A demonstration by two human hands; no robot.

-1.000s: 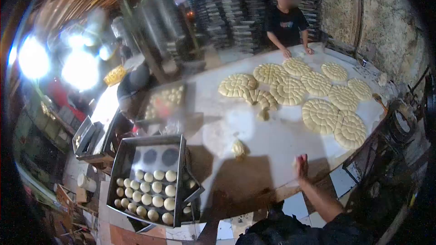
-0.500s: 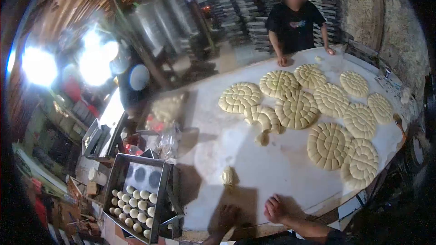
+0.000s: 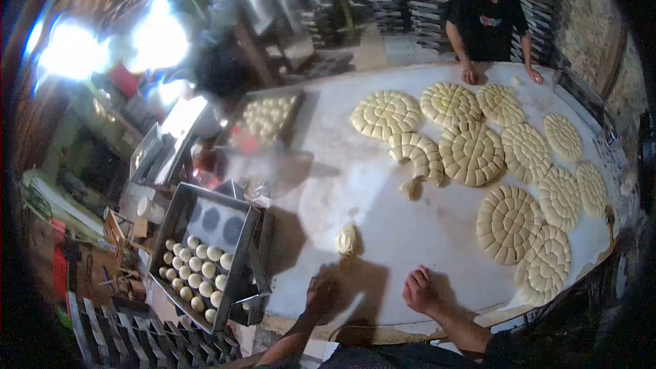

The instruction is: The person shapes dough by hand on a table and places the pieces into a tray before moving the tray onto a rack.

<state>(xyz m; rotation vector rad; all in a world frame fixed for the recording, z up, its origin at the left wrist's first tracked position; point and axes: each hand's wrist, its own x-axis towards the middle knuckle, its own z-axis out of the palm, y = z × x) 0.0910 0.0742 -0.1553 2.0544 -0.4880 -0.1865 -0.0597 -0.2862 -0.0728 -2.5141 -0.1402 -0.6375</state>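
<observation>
Dough lump (image 3: 346, 239), pale, knobbly, smooth table (image 3: 410, 232)

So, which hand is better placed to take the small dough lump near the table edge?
Probably left. The left hand is closer, almost straight behind the dough lump; the right hand rests farther aside.

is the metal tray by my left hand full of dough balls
Partly full: dough balls cover the near part of the tray; the far part is bare.
</observation>
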